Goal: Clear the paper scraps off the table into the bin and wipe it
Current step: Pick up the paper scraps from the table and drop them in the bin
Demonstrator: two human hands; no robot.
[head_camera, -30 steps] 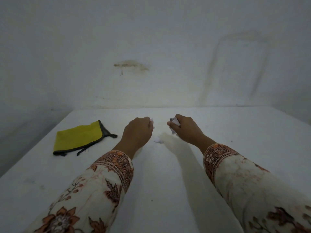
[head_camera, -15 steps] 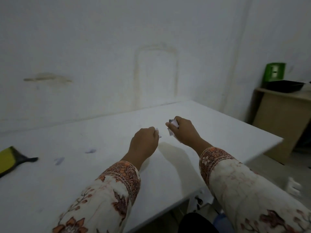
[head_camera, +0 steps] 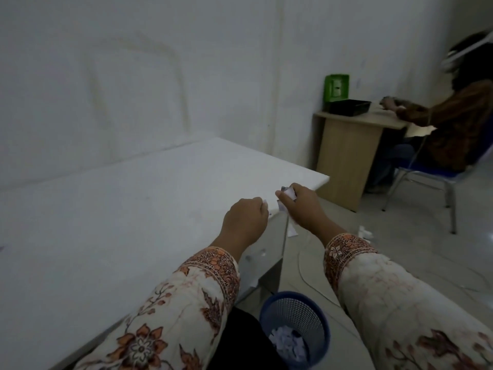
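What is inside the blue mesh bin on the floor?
The blue mesh bin holds white paper scraps at the bottom. Anything beneath that pile is covered, and the near wall hides part of the floor.

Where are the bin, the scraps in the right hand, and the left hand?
bin (head_camera: 266, 307): head view, blue rim at the left.
scraps in the right hand (head_camera: 289, 193): head view, white wad above the fingers.
left hand (head_camera: 246, 218): head view, back of the fist.

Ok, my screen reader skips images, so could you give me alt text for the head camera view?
Both hands, left hand and right hand, clutch paper scraps at the white table edge. A blue mesh bin with scraps inside stands on the floor below.
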